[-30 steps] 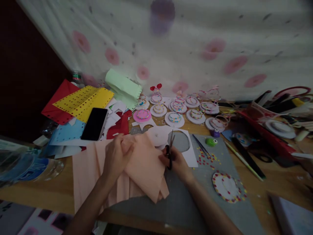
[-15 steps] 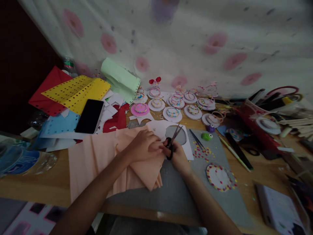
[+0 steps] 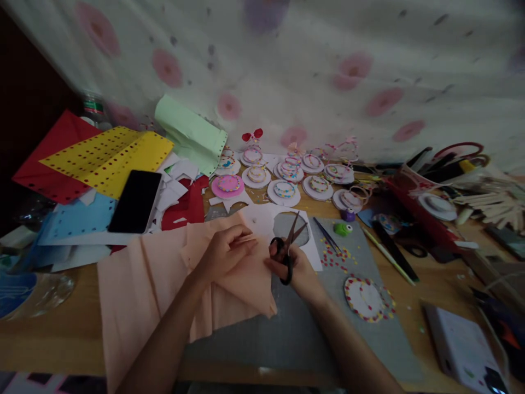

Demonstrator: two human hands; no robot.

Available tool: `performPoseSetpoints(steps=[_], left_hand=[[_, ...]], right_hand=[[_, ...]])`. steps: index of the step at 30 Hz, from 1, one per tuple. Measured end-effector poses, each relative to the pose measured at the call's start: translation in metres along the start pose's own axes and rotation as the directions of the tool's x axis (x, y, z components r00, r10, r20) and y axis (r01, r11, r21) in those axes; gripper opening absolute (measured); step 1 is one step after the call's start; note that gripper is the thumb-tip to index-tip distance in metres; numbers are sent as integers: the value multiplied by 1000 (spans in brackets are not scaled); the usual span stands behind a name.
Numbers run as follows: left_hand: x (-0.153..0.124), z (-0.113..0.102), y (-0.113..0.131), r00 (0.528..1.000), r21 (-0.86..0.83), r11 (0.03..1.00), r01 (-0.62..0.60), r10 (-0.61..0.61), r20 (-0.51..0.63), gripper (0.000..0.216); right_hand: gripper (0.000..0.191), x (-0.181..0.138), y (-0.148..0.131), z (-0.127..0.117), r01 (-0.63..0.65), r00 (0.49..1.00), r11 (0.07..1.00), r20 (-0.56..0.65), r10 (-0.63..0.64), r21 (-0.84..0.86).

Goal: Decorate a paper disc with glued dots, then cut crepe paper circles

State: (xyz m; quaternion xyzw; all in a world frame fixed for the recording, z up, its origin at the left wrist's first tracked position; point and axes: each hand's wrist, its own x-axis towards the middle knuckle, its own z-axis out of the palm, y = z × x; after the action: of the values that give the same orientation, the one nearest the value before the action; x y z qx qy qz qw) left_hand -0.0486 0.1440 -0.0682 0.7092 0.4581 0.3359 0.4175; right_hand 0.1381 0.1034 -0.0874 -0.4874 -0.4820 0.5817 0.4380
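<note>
The right hand [image 3: 297, 268] is gripping a pair of black-handled scissors [image 3: 288, 249], fingers through the loops, blades standing parted and pointing up and away from the person. The left hand [image 3: 223, 253] is pinching a folded edge of peach paper [image 3: 164, 279], its grip clenched on the fold just beside the scissors. The peach paper is lying crumpled across the near edge of the bench [image 3: 53, 334], partly covering a grey mat [image 3: 295, 334]. Beyond the blades a white sheet with a round hole [image 3: 287, 227] is resting on the mat. A dotted paper disc [image 3: 366, 298] is sitting to the right on the mat, and a black phone [image 3: 135, 201] is lying on coloured sheets to the left.
</note>
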Motion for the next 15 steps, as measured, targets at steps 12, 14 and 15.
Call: performPoseSetpoints(steps=[12,14,15], left_hand=[[-9,-3,-8,984,6,1000,20,-19,-176,25],[-8,-2,-8,983,3,1000,14,-13,-182,25],[-8,-1,-7,983,1,1000,10,-9,-184,26]], right_hand=[[33,-1,3,-1,-81,994,997,72,80,4],[33,-1,2,-1,-88,993,996,75,87,10],[33,-1,2,-1,-92,993,996,79,90,12]])
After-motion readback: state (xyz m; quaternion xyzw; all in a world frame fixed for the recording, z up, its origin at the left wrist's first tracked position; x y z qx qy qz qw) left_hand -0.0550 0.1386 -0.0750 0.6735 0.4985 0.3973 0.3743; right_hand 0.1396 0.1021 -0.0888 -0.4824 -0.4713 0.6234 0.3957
